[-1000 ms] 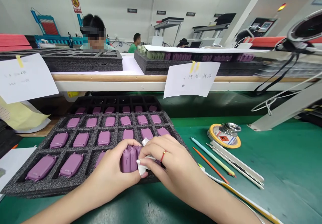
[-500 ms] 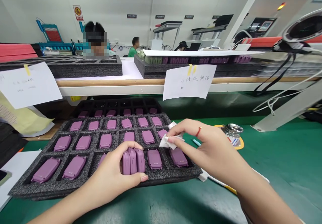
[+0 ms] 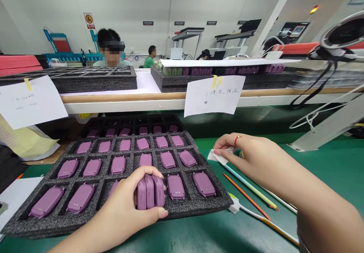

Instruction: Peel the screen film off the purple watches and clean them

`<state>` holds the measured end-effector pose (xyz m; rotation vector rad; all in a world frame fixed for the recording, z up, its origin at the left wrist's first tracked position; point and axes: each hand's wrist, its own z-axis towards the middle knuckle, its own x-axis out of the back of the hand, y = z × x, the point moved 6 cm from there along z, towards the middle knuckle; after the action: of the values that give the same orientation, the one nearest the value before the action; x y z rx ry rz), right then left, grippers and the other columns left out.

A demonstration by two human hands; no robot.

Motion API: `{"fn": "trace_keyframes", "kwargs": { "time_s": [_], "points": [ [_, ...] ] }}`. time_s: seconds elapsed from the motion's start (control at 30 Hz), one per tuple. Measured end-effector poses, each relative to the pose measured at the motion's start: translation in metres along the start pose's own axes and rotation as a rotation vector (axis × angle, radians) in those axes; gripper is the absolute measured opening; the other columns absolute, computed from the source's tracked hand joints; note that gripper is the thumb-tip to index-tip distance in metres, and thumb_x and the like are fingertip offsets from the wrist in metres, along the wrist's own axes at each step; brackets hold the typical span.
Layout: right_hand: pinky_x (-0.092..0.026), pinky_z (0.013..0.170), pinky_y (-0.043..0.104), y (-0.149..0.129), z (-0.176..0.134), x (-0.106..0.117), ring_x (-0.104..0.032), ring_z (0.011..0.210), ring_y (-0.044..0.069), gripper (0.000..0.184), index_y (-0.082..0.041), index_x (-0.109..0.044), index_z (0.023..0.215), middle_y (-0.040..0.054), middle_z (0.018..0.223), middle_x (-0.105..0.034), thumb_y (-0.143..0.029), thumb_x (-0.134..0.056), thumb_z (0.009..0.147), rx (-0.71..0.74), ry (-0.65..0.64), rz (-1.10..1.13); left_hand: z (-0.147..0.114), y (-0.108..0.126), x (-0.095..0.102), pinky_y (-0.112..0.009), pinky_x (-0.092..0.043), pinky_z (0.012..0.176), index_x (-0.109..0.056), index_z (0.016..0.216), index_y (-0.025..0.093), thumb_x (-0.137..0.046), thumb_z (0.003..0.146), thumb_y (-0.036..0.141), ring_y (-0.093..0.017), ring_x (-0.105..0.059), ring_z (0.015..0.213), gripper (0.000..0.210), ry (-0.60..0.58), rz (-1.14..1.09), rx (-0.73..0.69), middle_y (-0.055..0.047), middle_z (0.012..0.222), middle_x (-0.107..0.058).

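Three purple watch cases (image 3: 150,193), standing on edge side by side, are gripped between the thumb and fingers of my left hand (image 3: 125,203). That hand is over the front row of a black foam tray (image 3: 196,209), whose pockets hold several more purple watch cases (image 3: 204,183). My right hand (image 3: 244,150) is to the right of the tray, above the green bench. It pinches a crumpled white wipe (image 3: 215,156) between thumb and fingers. The fingers partly hide the wipe, and my left hand covers part of a case in the front row.
An orange stick (image 3: 246,196), a blue-and-yellow pen-like tool (image 3: 248,184) and a white-handled brush (image 3: 256,215) lie right of the tray. Behind is a shelf edge (image 3: 159,106) with a taped note (image 3: 214,95) and foam trays. A person (image 3: 110,52) sits beyond.
My right hand has moved right with the wipe, from over the tray's right side to beside it, uncovering cases and the sticks. My left hand still holds the three cases.
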<state>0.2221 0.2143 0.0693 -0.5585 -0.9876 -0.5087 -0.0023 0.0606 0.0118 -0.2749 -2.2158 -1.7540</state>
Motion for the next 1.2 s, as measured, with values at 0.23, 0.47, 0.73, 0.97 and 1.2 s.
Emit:
{"fn": "trace_keyframes", "kwargs": {
  "time_s": [0.23,0.47,0.73,0.97,1.2],
  "points": [
    [-0.021,0.027,0.024,0.045,-0.017,-0.016,-0.040,0.026,0.013,0.039,-0.025,-0.047,0.049,0.0003,0.037,-0.050,-0.015,-0.057,0.085,0.081,0.028,-0.180,0.000,-0.002,-0.002,-0.041,-0.052,0.094,-0.057,0.114,0.029,-0.076,0.072,0.024,-0.026,-0.068,0.105,0.046,-0.061,-0.047,0.008,-0.003,0.114,-0.071],
    [-0.062,0.082,0.040,-0.050,-0.003,-0.018,-0.072,0.098,0.027,0.024,-0.024,-0.068,0.115,0.0088,0.111,-0.074,-0.026,-0.068,0.091,0.163,0.002,0.109,0.003,-0.001,-0.002,-0.043,-0.050,0.098,-0.056,0.117,0.029,-0.076,0.074,0.027,-0.027,-0.067,0.107,0.048,-0.075,-0.041,-0.035,-0.003,0.116,-0.071],
    [-0.056,0.102,0.034,-0.114,0.000,-0.073,-0.069,0.114,0.018,0.020,-0.023,-0.077,0.112,0.0047,0.118,-0.076,-0.024,-0.065,0.095,0.023,-0.262,1.148,0.003,0.005,-0.001,-0.040,-0.046,0.108,-0.058,0.124,0.030,-0.077,0.074,0.028,-0.027,-0.059,0.126,0.053,-0.032,0.002,-0.055,-0.001,0.132,-0.066],
    [-0.057,0.096,0.030,-0.108,-0.003,-0.077,-0.071,0.106,0.016,0.025,-0.023,-0.076,0.106,0.0025,0.108,-0.078,-0.019,-0.053,0.100,-0.076,-0.294,1.200,0.004,-0.001,-0.003,-0.048,-0.050,0.102,-0.057,0.121,0.028,-0.078,0.073,0.030,-0.030,-0.066,0.114,0.052,-0.054,-0.038,-0.007,-0.004,0.122,-0.069],
    [-0.057,0.093,0.028,-0.106,-0.004,-0.083,-0.071,0.104,0.017,0.021,-0.022,-0.075,0.103,0.0035,0.109,-0.077,-0.024,-0.054,0.100,-0.094,-0.313,1.245,0.003,-0.002,-0.003,-0.048,-0.049,0.103,-0.056,0.121,0.028,-0.079,0.072,0.031,-0.029,-0.064,0.114,0.054,-0.057,-0.043,0.011,-0.003,0.121,-0.067]
  ]
}}
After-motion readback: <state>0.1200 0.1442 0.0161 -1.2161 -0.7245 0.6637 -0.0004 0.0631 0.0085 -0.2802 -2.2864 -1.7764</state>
